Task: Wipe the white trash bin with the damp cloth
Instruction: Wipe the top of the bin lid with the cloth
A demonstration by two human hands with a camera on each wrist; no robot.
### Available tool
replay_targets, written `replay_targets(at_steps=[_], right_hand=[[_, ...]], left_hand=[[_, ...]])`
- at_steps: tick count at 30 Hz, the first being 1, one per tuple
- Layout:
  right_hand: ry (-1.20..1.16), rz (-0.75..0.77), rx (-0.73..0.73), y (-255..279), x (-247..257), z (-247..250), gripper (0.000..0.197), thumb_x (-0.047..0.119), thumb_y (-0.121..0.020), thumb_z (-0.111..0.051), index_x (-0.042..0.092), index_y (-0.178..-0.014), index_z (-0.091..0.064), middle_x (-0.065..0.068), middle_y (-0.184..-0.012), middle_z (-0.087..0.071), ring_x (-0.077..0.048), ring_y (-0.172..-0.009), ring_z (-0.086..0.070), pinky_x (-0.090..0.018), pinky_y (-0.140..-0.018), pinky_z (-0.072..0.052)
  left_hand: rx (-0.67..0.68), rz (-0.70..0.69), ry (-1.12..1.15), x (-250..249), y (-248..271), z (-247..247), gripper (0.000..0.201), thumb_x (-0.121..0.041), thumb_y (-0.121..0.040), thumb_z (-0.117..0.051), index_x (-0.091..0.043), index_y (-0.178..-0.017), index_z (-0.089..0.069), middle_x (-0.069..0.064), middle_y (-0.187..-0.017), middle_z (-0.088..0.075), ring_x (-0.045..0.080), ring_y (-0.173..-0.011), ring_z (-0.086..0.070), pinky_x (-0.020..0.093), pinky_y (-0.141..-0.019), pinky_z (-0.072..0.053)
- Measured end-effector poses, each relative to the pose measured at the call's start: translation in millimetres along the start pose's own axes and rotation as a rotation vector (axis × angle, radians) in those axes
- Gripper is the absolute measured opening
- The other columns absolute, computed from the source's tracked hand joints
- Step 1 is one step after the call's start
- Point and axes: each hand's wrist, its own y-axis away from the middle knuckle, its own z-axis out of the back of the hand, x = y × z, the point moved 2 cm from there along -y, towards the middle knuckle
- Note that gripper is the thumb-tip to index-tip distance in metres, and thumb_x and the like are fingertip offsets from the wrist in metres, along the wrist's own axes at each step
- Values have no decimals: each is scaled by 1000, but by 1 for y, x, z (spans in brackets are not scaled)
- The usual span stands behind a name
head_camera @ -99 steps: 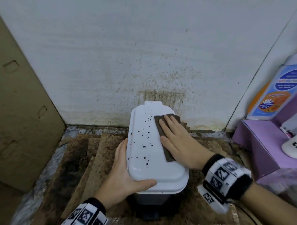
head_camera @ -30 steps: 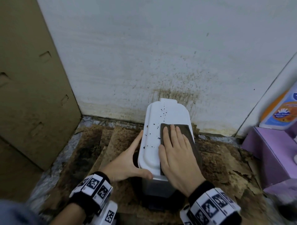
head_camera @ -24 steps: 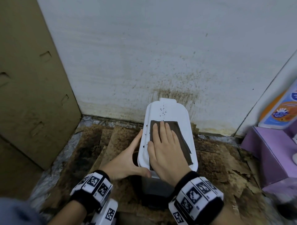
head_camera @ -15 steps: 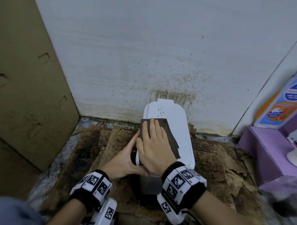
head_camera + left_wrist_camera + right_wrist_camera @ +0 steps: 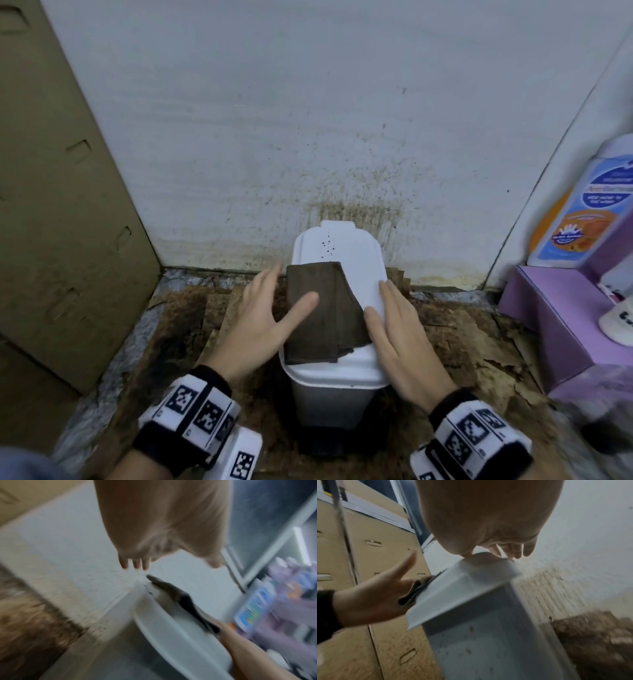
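Observation:
The white trash bin (image 5: 337, 394) stands against the stained wall, lid (image 5: 363, 270) closed, with dark specks at the lid's back. A folded brown cloth (image 5: 322, 315) lies flat on the lid's left half and overhangs its left edge (image 5: 414, 592). My left hand (image 5: 270, 315) is spread open beside the cloth, thumb raised over it; whether it touches the cloth I cannot tell. My right hand (image 5: 390, 318) lies open with straight fingers along the lid's right edge, off the cloth. In the right wrist view its fingertips (image 5: 511, 551) reach over the lid (image 5: 462, 588). The left wrist view is blurred.
A tall cardboard box (image 5: 51, 240) stands on the left. On the right, a purple box (image 5: 548, 308) carries a blue-and-orange bottle (image 5: 582, 212) and a white object (image 5: 616, 322). Soaked, torn cardboard (image 5: 205, 325) covers the floor around the bin.
My right hand has come off the cloth and moved to the lid's right edge. My left hand has left the bin's side and risen beside the cloth. Fewer specks show on the lid.

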Motion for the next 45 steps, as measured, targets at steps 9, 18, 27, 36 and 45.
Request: replay_targets(at_steps=[9, 18, 27, 36, 45], right_hand=[[-226, -33, -12, 4, -8, -13, 71, 60, -99, -19, 33, -160, 7, 24, -165, 3, 22, -140, 6, -18, -119, -1], [-273, -4, -16, 2, -18, -18, 65, 53, -103, -19, 37, -158, 11, 38, -156, 12, 27, -138, 12, -19, -122, -2], [-338, -7, -39, 3, -18, -20, 63, 50, -105, -24, 39, -158, 9, 36, -159, 11, 25, -140, 10, -6, -113, 0], [-339, 2, -32, 4, -17, -19, 62, 48, -106, -23, 40, -158, 10, 29, -164, 7, 18, -146, 8, -16, -122, -3], [-360, -26, 16, 1, -14, -16, 63, 61, -102, -21, 53, -153, 15, 44, -156, 15, 20, -144, 12, -26, -126, -6]], left_hand=[[95, -52, -579, -29, -2, -57, 77, -60, -104, -26, -21, -163, 5, 1, -169, 22, 12, -153, 25, 33, -124, 10], [112, -99, -463, -17, -8, -47, 89, -64, -99, -39, -26, -161, 12, -13, -163, 32, 0, -147, 33, 18, -115, 11], [136, -98, -349, -8, -14, -34, 102, -70, -89, -51, -27, -162, 6, -19, -165, 24, -2, -153, 12, 33, -127, -16], [123, -124, -447, -10, -17, -39, 95, -66, -95, -47, -28, -162, 9, -18, -164, 27, -4, -151, 18, 21, -124, -4], [353, -36, -588, -13, -70, -32, 78, -59, -103, -23, -25, -158, 21, -11, -159, 40, 9, -148, 34, 27, -121, 11]])
